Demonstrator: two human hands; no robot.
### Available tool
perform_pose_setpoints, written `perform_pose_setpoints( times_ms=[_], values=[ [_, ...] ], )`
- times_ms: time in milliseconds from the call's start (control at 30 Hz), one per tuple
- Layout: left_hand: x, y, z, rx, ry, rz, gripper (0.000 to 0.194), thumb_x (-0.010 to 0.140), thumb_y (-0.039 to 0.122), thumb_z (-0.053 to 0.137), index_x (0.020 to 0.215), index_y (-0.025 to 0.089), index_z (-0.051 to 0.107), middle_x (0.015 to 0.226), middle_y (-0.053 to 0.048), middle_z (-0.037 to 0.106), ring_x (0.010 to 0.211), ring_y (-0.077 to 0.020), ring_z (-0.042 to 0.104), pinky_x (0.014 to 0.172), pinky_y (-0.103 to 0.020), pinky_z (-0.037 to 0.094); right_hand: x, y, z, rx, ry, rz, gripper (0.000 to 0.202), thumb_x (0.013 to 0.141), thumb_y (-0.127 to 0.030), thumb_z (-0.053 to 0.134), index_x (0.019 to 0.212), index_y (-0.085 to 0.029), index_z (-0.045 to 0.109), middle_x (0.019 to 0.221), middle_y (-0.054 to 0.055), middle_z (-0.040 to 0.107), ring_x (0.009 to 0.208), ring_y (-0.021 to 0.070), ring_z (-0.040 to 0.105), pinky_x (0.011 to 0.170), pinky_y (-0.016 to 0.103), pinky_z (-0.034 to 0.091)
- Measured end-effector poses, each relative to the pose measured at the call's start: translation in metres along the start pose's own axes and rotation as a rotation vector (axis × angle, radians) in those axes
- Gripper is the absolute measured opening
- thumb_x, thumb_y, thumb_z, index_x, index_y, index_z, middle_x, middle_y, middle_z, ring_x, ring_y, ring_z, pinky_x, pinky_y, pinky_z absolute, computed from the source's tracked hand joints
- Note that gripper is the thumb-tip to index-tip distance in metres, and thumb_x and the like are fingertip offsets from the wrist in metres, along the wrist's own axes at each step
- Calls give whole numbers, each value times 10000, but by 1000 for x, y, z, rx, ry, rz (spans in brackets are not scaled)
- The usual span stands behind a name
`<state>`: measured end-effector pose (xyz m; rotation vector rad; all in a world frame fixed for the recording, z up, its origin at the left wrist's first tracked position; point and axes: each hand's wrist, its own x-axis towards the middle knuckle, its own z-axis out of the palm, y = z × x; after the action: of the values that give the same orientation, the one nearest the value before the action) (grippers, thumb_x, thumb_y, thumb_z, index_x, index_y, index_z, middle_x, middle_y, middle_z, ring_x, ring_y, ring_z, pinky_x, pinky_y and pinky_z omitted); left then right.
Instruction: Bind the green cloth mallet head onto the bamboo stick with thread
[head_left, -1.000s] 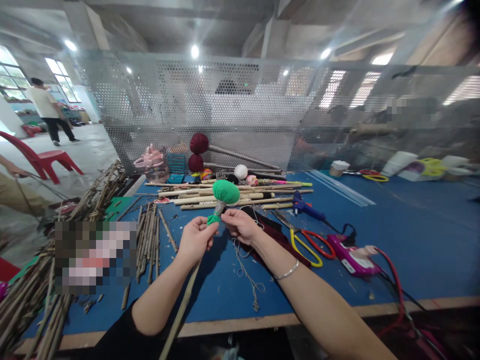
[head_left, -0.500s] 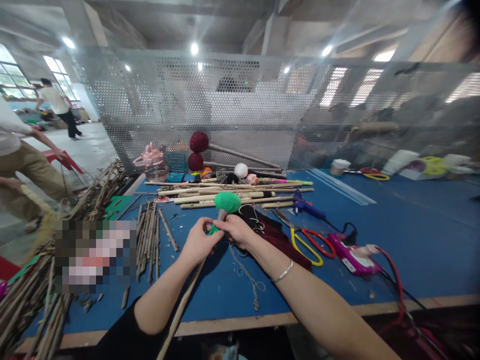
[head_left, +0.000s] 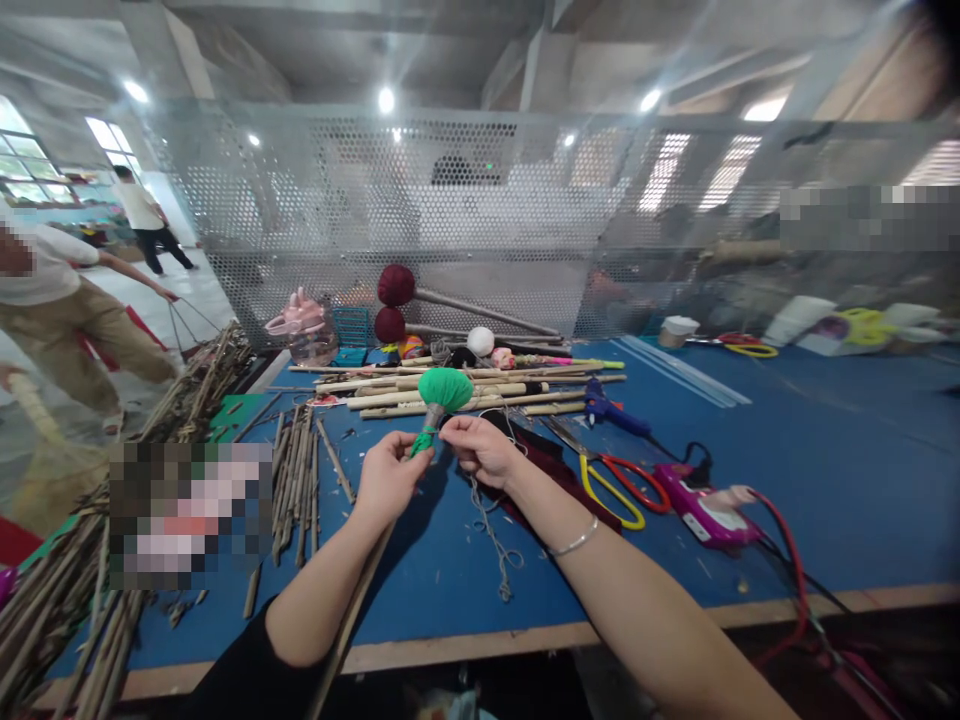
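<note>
My left hand (head_left: 391,475) is closed around the neck of a mallet with a round green cloth-covered head (head_left: 445,389). Grey string is wound round the cloth just under the head, and the mallet's wooden stick runs down toward me past the table edge. Just right of the neck, my right hand (head_left: 480,448) pinches the grey string (head_left: 491,535), whose loose end hangs in loops over the blue table. Dark red and black cloth (head_left: 559,475) lies partly hidden behind my right hand and forearm.
Scissors (head_left: 611,490) with yellow and red handles, a blue glue gun (head_left: 615,410) and a purple power strip (head_left: 709,510) lie to the right. Wooden sticks (head_left: 296,480) lie left. Two dark red mallets (head_left: 395,285) rest by the perforated screen (head_left: 337,190). A person (head_left: 67,290) stands at left.
My right hand has moved off the neck to the right, drawing the string out. The green head has shifted slightly left and up. The person at left has moved an arm outward.
</note>
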<state>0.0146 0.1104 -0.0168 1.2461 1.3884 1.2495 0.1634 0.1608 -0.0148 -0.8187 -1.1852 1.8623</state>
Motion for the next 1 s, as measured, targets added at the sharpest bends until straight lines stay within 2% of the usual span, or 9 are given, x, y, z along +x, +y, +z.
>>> perform_pose_setpoints(
  times_ms=[167,300,400,500,600,733,833,933,1000],
  values=[
    [-1,3,1,-181,-36,-51,333,606,375,694,772,136,533,466,70,499,341,-37,400,330,-149,314,5,7,1,20,31,-17,312,575,-318,739,638,-159,478,381,-120,306,319,11,170,300,150,91],
    [-1,8,1,-382,-162,-130,357,588,381,717,753,122,535,606,12,598,387,-25,450,374,-144,374,6,6,2,31,-15,-49,303,599,-337,728,729,-153,525,399,-119,318,319,9,153,301,158,72],
    [-2,9,0,-382,-300,-253,350,670,431,644,779,112,554,628,-21,612,384,-37,473,374,-155,391,4,6,3,40,-54,-24,337,603,-352,725,798,-145,545,407,-124,304,325,8,139,308,159,69],
    [-5,7,0,-288,-277,-349,424,743,521,518,898,127,542,704,-51,626,448,-85,550,402,-195,438,4,10,3,-40,-17,4,328,603,-380,720,678,-147,502,380,-121,292,310,11,153,298,171,78],
    [-8,2,3,-96,-117,-196,474,692,523,578,1000,172,495,780,-30,611,461,-92,561,375,-195,425,6,15,4,-120,33,43,363,606,-411,710,604,-161,446,353,-122,268,294,16,153,291,183,78],
    [-5,-7,5,84,-47,7,373,647,407,658,897,159,537,532,53,519,341,-51,428,311,-154,314,7,18,4,-176,27,44,358,631,-443,683,628,-157,468,354,-119,285,286,18,151,293,193,80],
    [1,-8,5,-69,-75,-16,349,652,411,647,853,150,535,482,66,491,350,-47,410,334,-154,314,7,14,2,-155,-11,-1,341,642,-441,672,664,-157,484,368,-118,295,295,21,144,305,197,71],
    [3,-3,3,-310,-150,-89,385,615,402,682,835,142,504,639,16,583,419,-38,456,391,-159,360,6,10,0,-148,-21,-65,336,627,-414,682,744,-147,517,441,-89,425,313,19,161,320,201,67],
    [3,1,1,-408,-216,-158,403,591,379,705,839,141,494,673,14,578,401,-14,410,365,-140,303,6,11,0,-187,14,-89,337,617,-412,685,728,-145,512,465,-76,460,319,19,179,333,205,82]
  ],
)
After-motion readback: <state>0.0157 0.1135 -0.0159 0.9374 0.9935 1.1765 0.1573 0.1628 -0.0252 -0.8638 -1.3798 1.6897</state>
